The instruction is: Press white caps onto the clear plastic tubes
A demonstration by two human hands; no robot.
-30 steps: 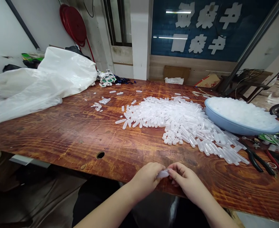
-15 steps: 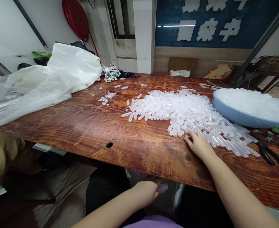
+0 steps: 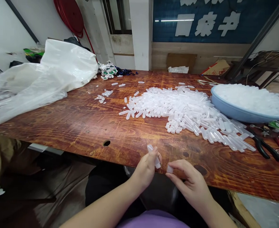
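Near the table's front edge, my left hand (image 3: 147,166) is closed round a translucent white plastic tube (image 3: 157,162), whose ends stick out on both sides of the fingers. Just right of it, my right hand (image 3: 189,179) pinches a short whitish cap (image 3: 170,168) between thumb and forefinger. Tube and cap are apart. Beyond the hands lies a large pile of similar tubes (image 3: 177,103), with a cluster of short caps (image 3: 173,126) at its near side.
A blue basin (image 3: 234,110) heaped with white pieces stands at the right, with black-handled pliers (image 3: 263,148) before it. A white plastic bag (image 3: 65,63) covers the table's left part. The wooden table (image 3: 82,126) has a hole near its front edge.
My left hand has come up from below the table edge with the tube. My right hand has moved from beside the cap cluster back toward my left hand and now holds a cap.
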